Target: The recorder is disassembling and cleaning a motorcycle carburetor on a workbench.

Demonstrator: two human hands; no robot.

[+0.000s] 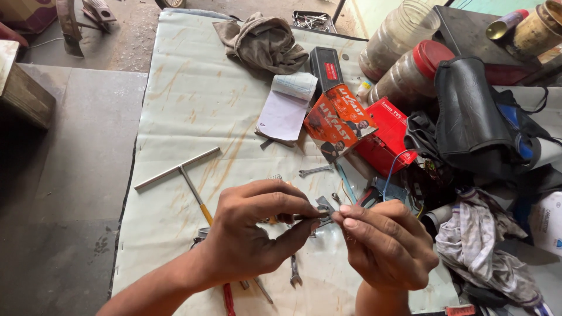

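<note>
Hands meet low in the middle of the frame, above a tabletop point(193, 93) covered with a pale, rust-stained sheet. The left hand point(252, 228) comes in from the lower left, its fingers curled and its thumb and forefinger pinched on a small metal part point(324, 209). The right hand point(383, 240) comes up from the bottom edge, its fingertips also closed on that same part, so the two hands touch at the piece they share. The part is grey and flat-looking; its exact shape is too small to tell.

Under and around the hands lie tools: a T-handle wrench point(175, 169) left of centre, a yellow-handled tool point(199, 202) running down from it toward the left hand, a small spanner point(314, 171) just above the hands, and another spanner point(294, 272) below them near the bottom edge. A red-handled tool point(228, 299) shows under the left forearm.

Higher up, a grey rag point(263, 41) lies crumpled near the top centre, with a notepad point(287, 105) below it. Beside the notepad sit an orange carton point(338, 120) and a red box point(383, 137). Two plastic jars point(410, 64), one with a red lid, lie in the upper right, next to a black bag point(474, 117). A patterned cloth point(486, 246) is heaped at the lower right, just beside the right hand.
</note>
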